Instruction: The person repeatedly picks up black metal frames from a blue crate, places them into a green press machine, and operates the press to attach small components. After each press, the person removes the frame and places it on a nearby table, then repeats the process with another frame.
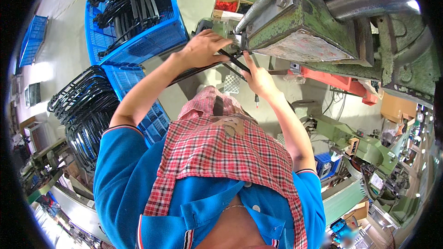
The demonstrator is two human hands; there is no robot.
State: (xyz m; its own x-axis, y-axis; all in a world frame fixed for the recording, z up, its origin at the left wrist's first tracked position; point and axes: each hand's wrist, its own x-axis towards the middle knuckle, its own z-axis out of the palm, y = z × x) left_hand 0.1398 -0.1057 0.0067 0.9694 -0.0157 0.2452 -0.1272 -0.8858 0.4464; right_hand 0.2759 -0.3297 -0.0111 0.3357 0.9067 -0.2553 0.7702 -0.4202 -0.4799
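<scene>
A thin black metal bar [236,62] runs between my hands, just under the front of a worn green press [286,25]. My left hand [203,50] is closed on its far end, thumb and fingers close together beside the press's tooling. On the near end, my right hand [261,82] grips the bar, with the index finger stretched up along it toward the press. More black tubing [194,71] passes below my left wrist; whether it belongs to the same piece cannot be made out. The spot where the bar meets the tooling is partly hidden by my fingers.
A blue crate [138,48] full of black metal parts stands at the far left. Many bent black frames [85,106] hang stacked below it. A coil spring [258,9] juts from the press. An orange-red beam [337,83] and green machinery [355,140] lie to the right.
</scene>
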